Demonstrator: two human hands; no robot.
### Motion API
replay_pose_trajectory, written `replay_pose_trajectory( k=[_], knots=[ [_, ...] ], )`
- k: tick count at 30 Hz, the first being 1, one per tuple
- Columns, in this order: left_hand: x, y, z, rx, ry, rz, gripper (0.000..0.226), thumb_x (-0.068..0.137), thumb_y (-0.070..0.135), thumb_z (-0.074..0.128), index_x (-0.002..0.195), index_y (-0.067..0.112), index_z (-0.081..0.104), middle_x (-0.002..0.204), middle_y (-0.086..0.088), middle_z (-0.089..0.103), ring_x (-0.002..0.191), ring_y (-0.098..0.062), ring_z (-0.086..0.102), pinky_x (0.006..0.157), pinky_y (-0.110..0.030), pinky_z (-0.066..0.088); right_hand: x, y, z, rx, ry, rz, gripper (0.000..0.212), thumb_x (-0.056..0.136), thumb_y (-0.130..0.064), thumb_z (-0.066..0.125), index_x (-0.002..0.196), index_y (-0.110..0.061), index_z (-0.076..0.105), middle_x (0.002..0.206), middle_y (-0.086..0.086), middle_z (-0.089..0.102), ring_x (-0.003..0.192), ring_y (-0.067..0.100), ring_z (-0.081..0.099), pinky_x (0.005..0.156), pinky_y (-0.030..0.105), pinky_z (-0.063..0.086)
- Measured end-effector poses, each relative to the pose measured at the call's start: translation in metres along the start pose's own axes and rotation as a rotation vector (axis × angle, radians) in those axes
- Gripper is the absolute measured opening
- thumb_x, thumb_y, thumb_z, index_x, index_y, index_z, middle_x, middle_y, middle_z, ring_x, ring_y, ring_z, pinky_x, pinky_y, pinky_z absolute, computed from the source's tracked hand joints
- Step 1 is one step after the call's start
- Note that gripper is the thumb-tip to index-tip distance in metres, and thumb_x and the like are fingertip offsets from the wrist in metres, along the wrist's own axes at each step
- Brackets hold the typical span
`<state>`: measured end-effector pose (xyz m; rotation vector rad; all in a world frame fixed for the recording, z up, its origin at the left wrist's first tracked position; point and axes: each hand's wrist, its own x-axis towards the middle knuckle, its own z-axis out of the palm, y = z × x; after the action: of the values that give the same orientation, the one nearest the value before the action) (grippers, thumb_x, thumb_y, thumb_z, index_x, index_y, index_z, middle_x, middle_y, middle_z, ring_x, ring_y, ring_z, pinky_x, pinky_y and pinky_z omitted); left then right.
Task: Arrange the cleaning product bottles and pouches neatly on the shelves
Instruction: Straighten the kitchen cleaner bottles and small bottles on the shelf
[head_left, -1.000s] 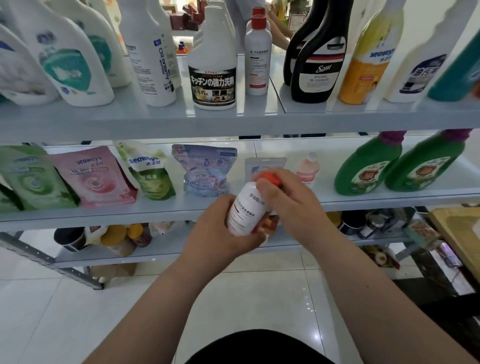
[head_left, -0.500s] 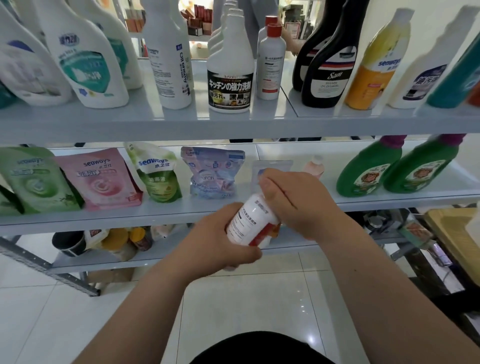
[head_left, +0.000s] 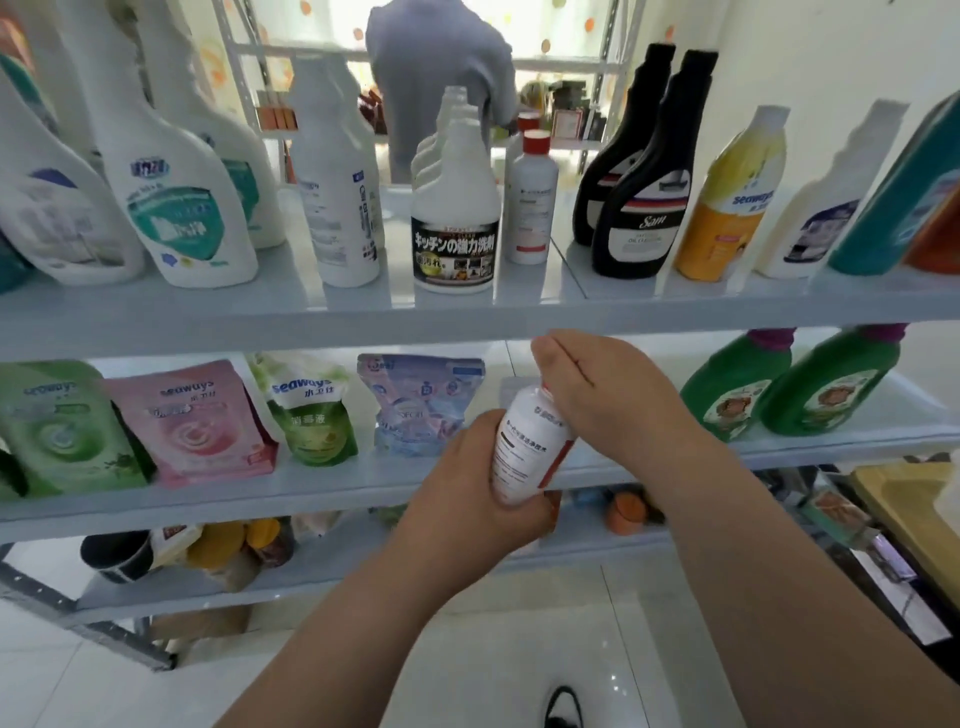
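I hold a small white bottle with a red cap in front of the middle shelf. My left hand grips its lower body from below. My right hand wraps over its top, hiding the cap. On the upper shelf stands a matching white bottle with a red cap, beside a white bottle with a black Japanese label. Pouches line the middle shelf: green, pink, a green-and-white one and a blue one.
White spray bottles fill the upper shelf's left; black bottles, a yellow bottle and more stand right. Two green bottles sit on the middle shelf's right. A person stands behind the shelving. A wooden surface lies at right.
Both hands have lifted the bottle slightly toward the shelves. My right hand went from pinching the visible cap to covering it. My view has tilted up and moved closer.
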<state>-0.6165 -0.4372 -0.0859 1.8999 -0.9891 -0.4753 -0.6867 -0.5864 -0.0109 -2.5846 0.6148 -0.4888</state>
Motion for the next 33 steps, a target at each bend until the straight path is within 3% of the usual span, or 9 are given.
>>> replay_pose_trajectory(
  k=[2,5,10,15,17,20,24,29,33],
  knots=[
    [0.017,0.012,-0.002,-0.035,0.043,0.03,0.058,0.064,0.043,0.076,0.112,0.057,0.046,0.107,0.012,0.061,0.091,-0.01,0.064,0.078,-0.042,0.06,0.013,-0.004,-0.022,-0.019,-0.014,-0.045,0.045,0.106,-0.051,0.032,0.077,-0.021,0.051,0.073,-0.004,0.056,0.071,0.01,0.051,0.064,0.035,0.038],
    [0.049,0.036,-0.008,-0.066,0.127,0.088,0.051,0.073,0.037,0.083,0.104,0.057,0.048,0.104,0.022,0.063,0.092,0.006,0.062,0.077,-0.019,0.055,0.036,-0.009,-0.059,0.089,0.01,-0.079,0.045,0.104,-0.055,0.031,0.081,-0.028,0.059,0.076,-0.007,0.059,0.073,0.009,0.055,0.067,0.032,0.043],
    [0.102,0.074,-0.012,-0.1,0.264,0.136,0.055,0.077,0.035,0.083,0.11,0.054,0.044,0.101,0.032,0.059,0.093,0.018,0.057,0.075,-0.008,0.045,0.101,0.0,-0.11,0.116,0.156,-0.188,0.036,0.109,-0.035,0.036,0.108,-0.018,0.068,0.083,-0.012,0.062,0.082,0.0,0.058,0.075,0.027,0.044],
    [0.151,0.087,-0.005,0.016,0.416,0.169,0.072,0.077,0.033,0.085,0.136,0.03,0.045,0.127,0.015,0.042,0.107,-0.004,0.052,0.093,-0.027,0.048,0.177,0.006,-0.132,-0.141,0.128,-0.232,0.036,0.108,-0.021,0.037,0.136,-0.02,0.059,0.133,0.005,0.064,0.114,0.02,0.058,0.084,0.029,0.041],
    [0.166,0.087,-0.001,0.08,0.435,0.19,0.078,0.078,0.03,0.084,0.144,0.027,0.041,0.125,0.015,0.033,0.104,-0.002,0.047,0.089,-0.022,0.043,0.205,0.003,-0.135,-0.236,0.076,-0.239,0.04,0.106,-0.018,0.039,0.143,-0.023,0.053,0.142,0.008,0.059,0.118,0.023,0.058,0.084,0.03,0.043],
    [0.182,0.084,0.005,0.096,0.452,0.215,0.086,0.081,0.023,0.081,0.151,0.028,0.033,0.127,0.015,0.031,0.106,0.004,0.038,0.089,-0.018,0.036,0.243,-0.006,-0.139,-0.426,-0.106,-0.192,0.052,0.105,-0.011,0.042,0.154,-0.026,0.038,0.15,0.009,0.05,0.116,0.025,0.058,0.08,0.029,0.049],
    [0.194,0.077,0.013,0.069,0.513,0.191,0.089,0.083,0.018,0.079,0.154,0.026,0.026,0.139,0.012,0.034,0.112,0.01,0.031,0.092,-0.023,0.038,0.28,-0.014,-0.141,-0.652,-0.231,-0.212,0.054,0.105,-0.003,0.042,0.157,-0.017,0.035,0.155,0.011,0.044,0.116,0.021,0.054,0.075,0.023,0.04],
    [0.204,0.066,0.017,0.012,0.546,0.162,0.089,0.085,0.015,0.078,0.155,0.022,0.024,0.147,0.005,0.036,0.133,-0.01,0.041,0.102,-0.033,0.046,0.315,-0.007,-0.128,-0.759,-0.345,-0.193,0.048,0.106,-0.008,0.045,0.153,-0.013,0.041,0.154,0.012,0.045,0.131,0.027,0.051,0.092,0.029,0.039],
    [0.207,0.066,0.016,0.011,0.539,0.165,0.088,0.087,0.018,0.077,0.155,0.027,0.021,0.149,0.006,0.035,0.134,-0.01,0.041,0.103,-0.028,0.043,0.322,-0.007,-0.123,-0.731,-0.342,-0.16,0.051,0.104,0.001,0.042,0.154,-0.013,0.042,0.148,0.011,0.049,0.086,0.014,0.053,0.063,0.02,0.039]
  ],
)
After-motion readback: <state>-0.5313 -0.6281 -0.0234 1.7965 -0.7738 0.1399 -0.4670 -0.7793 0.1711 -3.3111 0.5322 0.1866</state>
